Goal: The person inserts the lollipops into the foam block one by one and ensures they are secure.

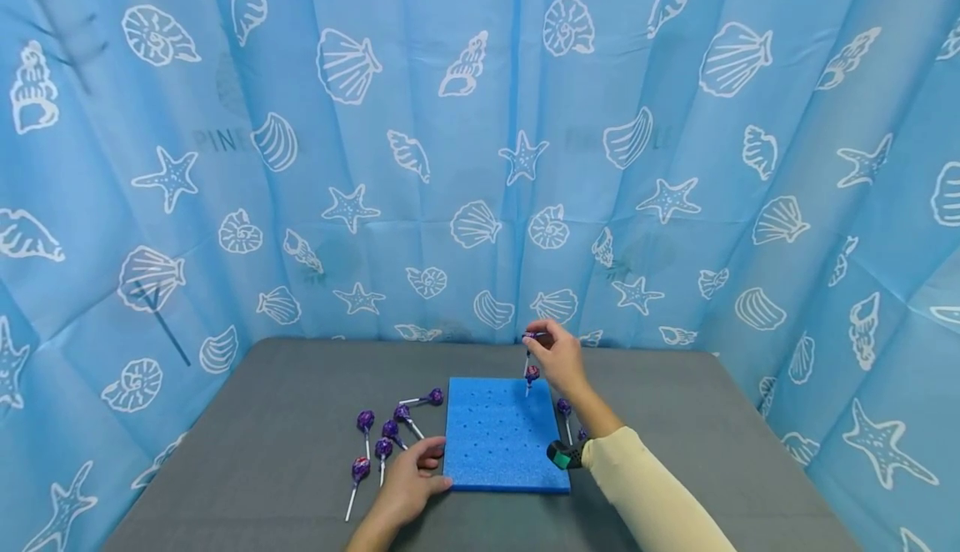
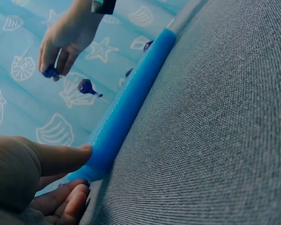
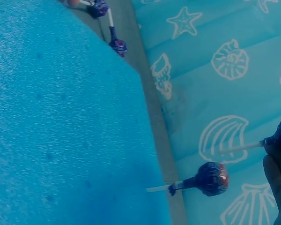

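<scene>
My right hand (image 1: pixel 558 358) pinches a purple foil-wrapped lollipop (image 1: pixel 532 373) on a thin white stick, and a second purple-wrapped head shows in the same fingers, at the top of my grip. The lower lollipop hangs below my fingertips over the far right corner of the flat blue foam board (image 1: pixel 501 444), which is dotted with rows of small holes. Its long axis runs nearly upright, the free stick end pointing down at the foam and just above it; I cannot tell whether it touches. The head is round, glossy purple with a red patch on the wrapper.

My left hand (image 1: pixel 408 479) rests on the near left corner of the foam board, thumb on its top face and fingers curled at its edge, holding it against the grey fabric table (image 1: pixel 712 444). More purple lollipops (image 1: pixel 384 435) lie loose left of the board, nearest my left hand, and a couple more (image 1: pixel 564 408) lie just right of the board.
</scene>
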